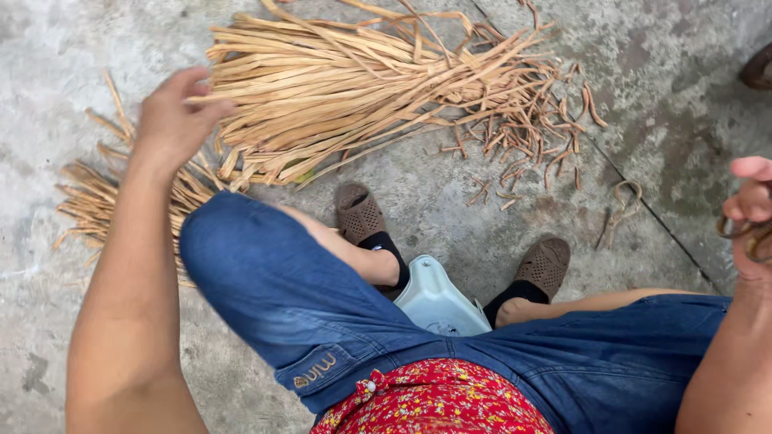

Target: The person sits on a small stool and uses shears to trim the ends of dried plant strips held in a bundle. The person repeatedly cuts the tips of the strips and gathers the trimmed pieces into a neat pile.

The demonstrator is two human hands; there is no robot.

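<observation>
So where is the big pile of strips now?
In the head view the pile lies on the concrete floor at top centre, beside the left hand, ahead of the sandals.

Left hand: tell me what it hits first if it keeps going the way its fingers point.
The left hand points toward the big bundle of tan strips on the concrete floor. Its fingers would probably meet the near ends of the strips first, though depth is unclear.

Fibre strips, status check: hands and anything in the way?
Left hand open, reaching onto the pile of tan fibre strips. Right hand pinching a curled strip piece. Loose scraps on concrete; nothing blocking.
</observation>
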